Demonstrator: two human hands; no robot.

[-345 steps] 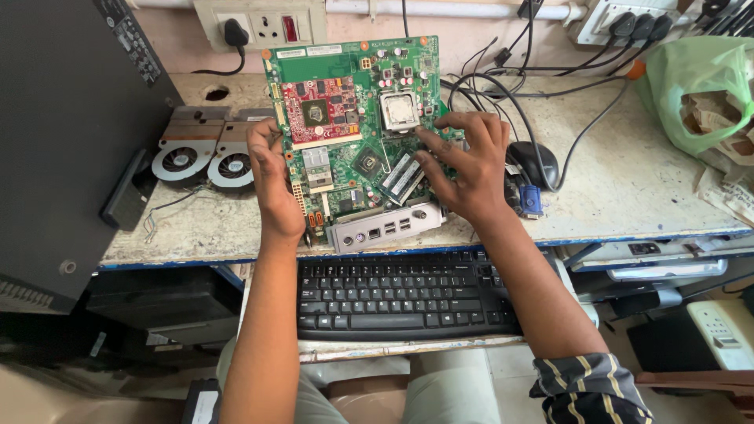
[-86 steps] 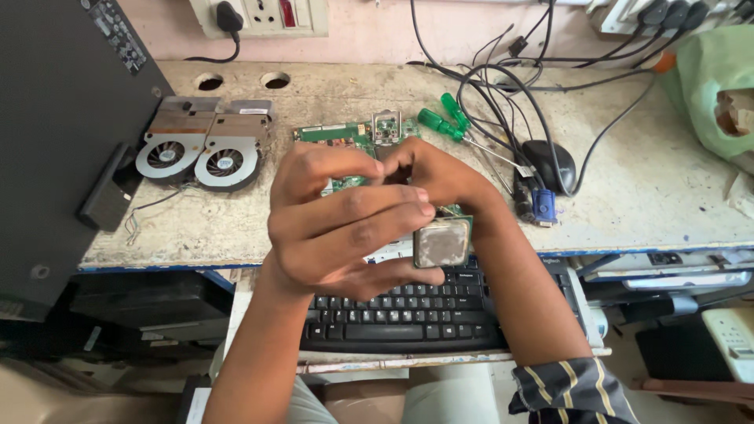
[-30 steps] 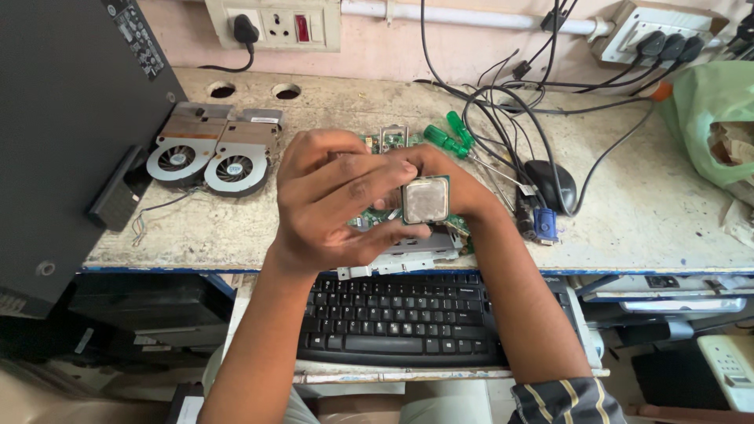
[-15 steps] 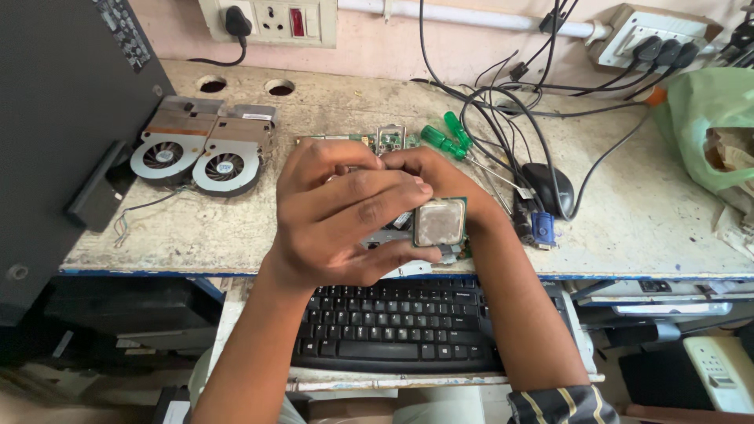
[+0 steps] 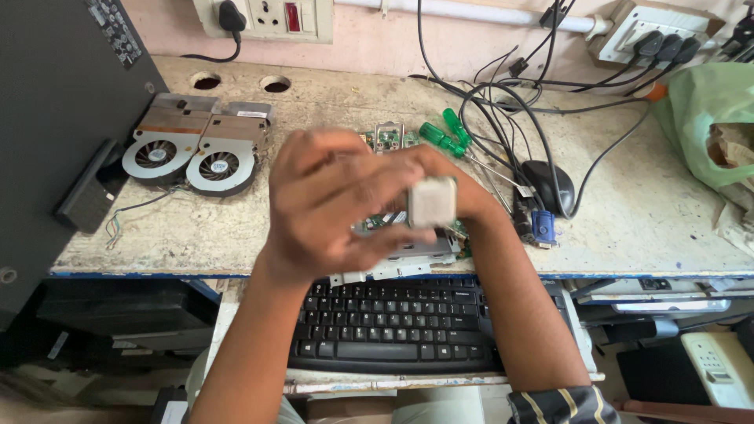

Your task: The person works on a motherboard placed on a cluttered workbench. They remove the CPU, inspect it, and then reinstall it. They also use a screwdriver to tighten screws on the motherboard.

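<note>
- While both hands are raised together over the front edge of the workbench [image 5: 236,235], a small square processor chip [image 5: 432,202] with a pale metal lid sits between them, lifted clear of the circuit board [image 5: 393,235] lying flat below
- The left hand [image 5: 338,204] curls in front, its fingers closed around the left side of the chip; the picture is blurred here, so exactly which fingertips press on it is hard to tell
- The right hand [image 5: 463,196] is mostly hidden behind the left one and the chip; it seems to pinch the chip's right edge, though I cannot be sure of its grip
- Judging from this, the step in hand is handling or inspecting the chip away from the board, not seating it
- Any next move with it calls for a hold by the edges only and a level, gentle motion, since the underside contacts are delicate
- To the left lie two cooling fans [image 5: 192,153] on copper-coloured heat sinks, well apart from the hands
- Behind the hands are two green-handled screwdrivers [image 5: 444,133], a black mouse [image 5: 550,184] and a tangle of black cables [image 5: 503,102]
- A black keyboard [image 5: 393,330] rests on the tray under the forearms
- A green plastic bag [image 5: 707,118] lies at the far right
</note>
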